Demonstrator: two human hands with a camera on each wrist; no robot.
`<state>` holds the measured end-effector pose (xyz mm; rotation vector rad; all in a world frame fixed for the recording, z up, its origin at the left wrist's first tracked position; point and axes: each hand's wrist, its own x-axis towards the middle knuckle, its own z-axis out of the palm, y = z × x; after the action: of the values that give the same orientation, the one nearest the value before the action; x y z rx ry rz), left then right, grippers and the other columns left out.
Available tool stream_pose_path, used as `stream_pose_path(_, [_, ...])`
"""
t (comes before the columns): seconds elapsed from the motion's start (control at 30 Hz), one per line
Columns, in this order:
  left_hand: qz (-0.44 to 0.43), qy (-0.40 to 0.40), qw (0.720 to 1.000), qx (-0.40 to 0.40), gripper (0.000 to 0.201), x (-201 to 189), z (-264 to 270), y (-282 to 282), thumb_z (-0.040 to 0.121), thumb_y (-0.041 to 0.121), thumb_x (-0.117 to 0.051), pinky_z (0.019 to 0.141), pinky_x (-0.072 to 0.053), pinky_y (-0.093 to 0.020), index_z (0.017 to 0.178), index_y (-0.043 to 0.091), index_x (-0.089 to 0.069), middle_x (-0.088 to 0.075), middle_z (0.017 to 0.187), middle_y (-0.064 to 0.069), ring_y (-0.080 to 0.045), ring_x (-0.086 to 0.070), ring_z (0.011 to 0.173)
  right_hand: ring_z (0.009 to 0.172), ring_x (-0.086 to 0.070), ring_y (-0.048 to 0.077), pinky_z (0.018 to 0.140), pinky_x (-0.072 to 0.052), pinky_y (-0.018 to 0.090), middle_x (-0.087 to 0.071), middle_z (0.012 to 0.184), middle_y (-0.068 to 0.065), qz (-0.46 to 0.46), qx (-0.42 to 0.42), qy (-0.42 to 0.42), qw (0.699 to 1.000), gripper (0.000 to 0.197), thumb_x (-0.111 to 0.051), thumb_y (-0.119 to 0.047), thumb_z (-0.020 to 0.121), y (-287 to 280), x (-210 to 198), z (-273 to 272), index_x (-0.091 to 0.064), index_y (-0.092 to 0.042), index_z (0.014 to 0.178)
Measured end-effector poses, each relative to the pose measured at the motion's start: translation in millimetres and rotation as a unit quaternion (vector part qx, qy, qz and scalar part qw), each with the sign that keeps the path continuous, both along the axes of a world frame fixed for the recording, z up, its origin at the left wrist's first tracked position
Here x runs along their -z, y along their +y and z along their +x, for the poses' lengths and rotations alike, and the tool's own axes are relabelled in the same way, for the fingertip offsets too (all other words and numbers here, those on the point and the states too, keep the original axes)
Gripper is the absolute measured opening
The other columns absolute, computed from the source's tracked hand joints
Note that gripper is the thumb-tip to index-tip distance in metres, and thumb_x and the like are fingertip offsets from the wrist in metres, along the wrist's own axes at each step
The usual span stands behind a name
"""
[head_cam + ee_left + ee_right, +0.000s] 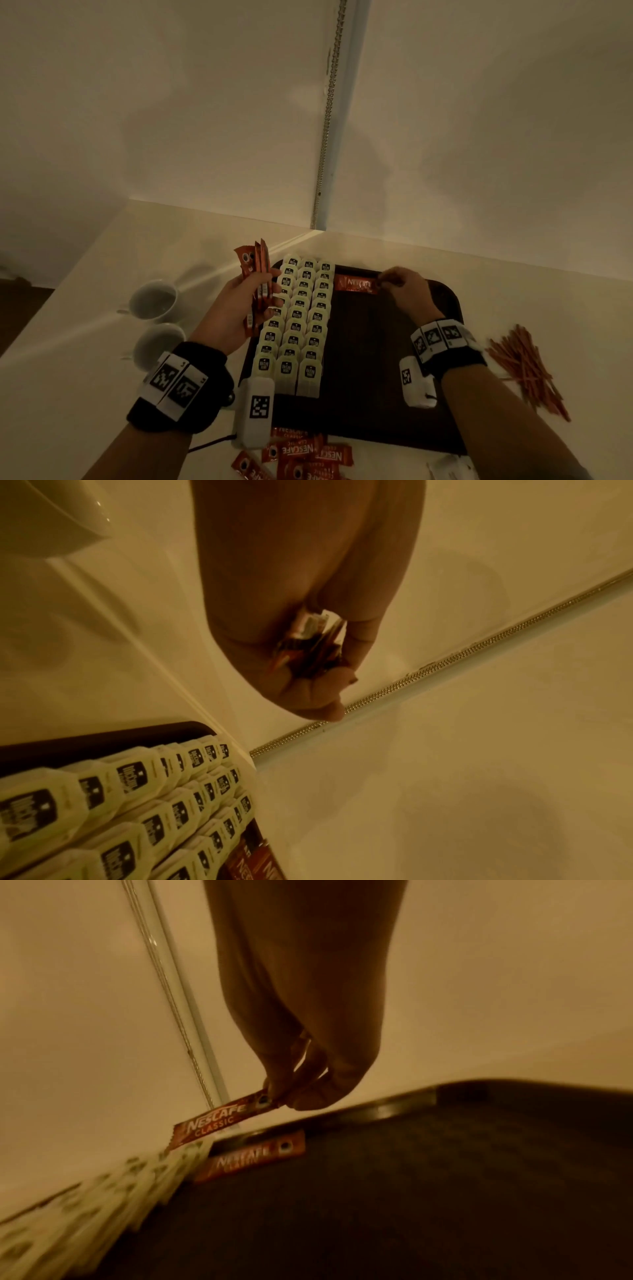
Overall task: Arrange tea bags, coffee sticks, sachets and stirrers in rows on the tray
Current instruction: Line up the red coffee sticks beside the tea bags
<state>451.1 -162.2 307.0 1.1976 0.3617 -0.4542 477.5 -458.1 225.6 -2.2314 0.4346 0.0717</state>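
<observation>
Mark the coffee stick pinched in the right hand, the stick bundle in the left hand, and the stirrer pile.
pinched coffee stick [212,1119], right wrist view, printed face.
stick bundle [254,270], head view, upper part above the fingers.
stirrer pile [525,363], head view, middle of the heap.

Dim, warm yellowish light. 2 plain cream walls [171,102] meet at a corner in the upper centre of the frame, where a beaded metal strip [329,113] runs vertically. Pale countertop [68,342] below, lower left.
</observation>
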Motion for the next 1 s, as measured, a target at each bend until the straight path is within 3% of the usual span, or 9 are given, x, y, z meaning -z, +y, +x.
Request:
stream_pose_path(0.07, [0.007, 0.003, 1.0, 0.002, 0.017, 2, -1, 1, 0.096, 0.014, -0.048, 0.047, -0.045, -0.018, 0.1, 0.009, -0.064, -0.063, 0.071, -0.003, -0.012, -0.06, 0.056, 0.097, -0.058, 0.014, 0.089, -0.046, 0.026, -0.067, 0.105, 0.007, -0.011, 0.006, 0.025, 1.0, 0.012, -0.065, -0.005, 0.084, 2, 16, -2, -0.066, -0.013, 0.093])
stream_pose_path(0.2, [0.015, 0.005, 1.0, 0.007, 0.017, 7, -3, 2, 0.096, 0.015, -0.048, 0.048, -0.045, -0.019, 0.1, 0.009, -0.063, -0.063, 0.071, -0.004, -0.013, -0.06, 0.056, 0.1, -0.06, 0.015, 0.087, -0.047, 0.027, -0.065, 0.104, 0.003, -0.002, 0.043, 0.051, 0.998, 0.012, -0.064, -0.008, 0.085, 8, 35, -2, -0.064, -0.018, 0.091])
stream_pose_path(0.47, [0.016, 0.006, 1.0, 0.01, 0.018, 10, -2, 5, 0.096, 0.015, -0.048, 0.05, -0.046, -0.02, 0.1, 0.009, -0.064, -0.063, 0.071, -0.004, -0.014, -0.061, 0.058, 0.095, -0.053, 0.01, 0.084, -0.041, 0.02, -0.063, 0.111, 0.006, -0.01, 0.089, 0.037, 0.995, 0.019, -0.062, -0.006, 0.087, 15, 41, 8, -0.064, -0.009, 0.106])
stream_pose_path(0.8, [0.015, 0.001, 1.0, 0.006, 0.016, 8, -4, 2, 0.095, 0.014, -0.049, 0.049, -0.047, -0.019, 0.104, 0.01, -0.062, -0.068, 0.073, -0.005, -0.014, -0.064, 0.059, 0.105, -0.058, 0.019, 0.089, -0.044, 0.025, -0.063, 0.112, 0.009, -0.029, 0.096, 0.054, 0.994, 0.021, -0.062, -0.008, 0.087, 18, 45, 9, -0.062, -0.007, 0.108])
stream_pose_path(1.0, [0.042, -0.006, 0.999, 0.009, 0.016, 6, -6, 0, 0.096, 0.012, -0.048, 0.049, -0.047, -0.018, 0.107, 0.012, -0.059, -0.075, 0.087, -0.008, -0.016, -0.07, 0.068, 0.102, -0.058, 0.021, 0.089, -0.046, 0.029, -0.062, 0.11, 0.011, -0.029, 0.107, 0.053, 0.992, 0.022, -0.064, -0.009, 0.086, 16, 48, 12, -0.059, -0.006, 0.106])
